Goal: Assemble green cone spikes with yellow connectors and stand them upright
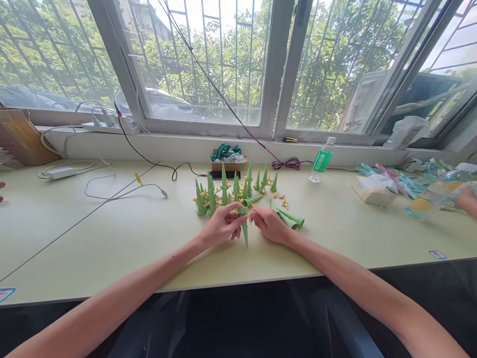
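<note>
My left hand (222, 224) is closed around the wide end of a green plastic watering spike (245, 233), its point directed down toward the table. Close to the spike's side, my right hand (271, 223) pinches a small yellow valve (250, 218), mostly hidden by the fingers. Behind both hands, several green spikes (200, 201) stand on their wide ends, many with yellow valves fitted at the side. Loose green spikes (292, 219) lie beside my right hand. A few loose yellow valves (284, 202) lie just beyond them.
A small box (229, 164) with green wrapping and a dark phone (224, 175) are behind the spikes. A bottle (321, 161) stands back right. Cables (126, 186) cross the left side. At far right, another person's hand (467, 200) is near clear bottles (421, 206).
</note>
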A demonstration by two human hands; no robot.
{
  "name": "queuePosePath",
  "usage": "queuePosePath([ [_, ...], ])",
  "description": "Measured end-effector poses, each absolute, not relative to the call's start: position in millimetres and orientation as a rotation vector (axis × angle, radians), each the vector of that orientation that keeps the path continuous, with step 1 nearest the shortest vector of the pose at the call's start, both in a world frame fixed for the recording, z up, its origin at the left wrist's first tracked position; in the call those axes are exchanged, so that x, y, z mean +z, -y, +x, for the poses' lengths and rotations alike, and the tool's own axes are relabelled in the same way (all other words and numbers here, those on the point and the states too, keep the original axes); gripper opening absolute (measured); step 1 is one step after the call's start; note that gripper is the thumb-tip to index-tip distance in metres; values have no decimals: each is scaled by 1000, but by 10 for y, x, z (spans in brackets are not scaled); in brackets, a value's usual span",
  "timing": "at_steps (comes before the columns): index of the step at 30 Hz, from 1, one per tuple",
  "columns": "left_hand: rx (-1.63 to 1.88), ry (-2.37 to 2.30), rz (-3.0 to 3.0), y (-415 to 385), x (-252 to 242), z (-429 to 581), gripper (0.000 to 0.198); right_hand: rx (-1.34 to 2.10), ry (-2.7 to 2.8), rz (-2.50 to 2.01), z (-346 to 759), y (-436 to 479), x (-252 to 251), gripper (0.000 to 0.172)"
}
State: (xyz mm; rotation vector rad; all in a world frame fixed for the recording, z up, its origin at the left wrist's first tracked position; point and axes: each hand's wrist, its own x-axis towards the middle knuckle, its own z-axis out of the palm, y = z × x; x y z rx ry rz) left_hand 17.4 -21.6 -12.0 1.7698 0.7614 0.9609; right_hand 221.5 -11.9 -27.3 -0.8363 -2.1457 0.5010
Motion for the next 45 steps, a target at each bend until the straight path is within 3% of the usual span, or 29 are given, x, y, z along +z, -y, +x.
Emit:
queuePosePath([
  [9, 989, -761, 1749, 228, -101, 192, 33, 494, 2126, -856, 2201, 118, -275, 34],
  [15, 1017, -765, 1652, 270, 47, 217, 35, 515, 2108, -858, 2175, 157, -234, 22],
  [19, 1052, -765, 1541, 273, 104, 204, 37, 544, 2089, -850, 2172, 168, -225, 26],
  [31, 948, -711, 1416, 250, 74, 189, 36, 173, 2196, -831, 2236, 126, -289, 25],
  [45, 910, -742, 1584, 260, 26, 167, 34, 201, 2185, -844, 2240, 140, -295, 21],
])
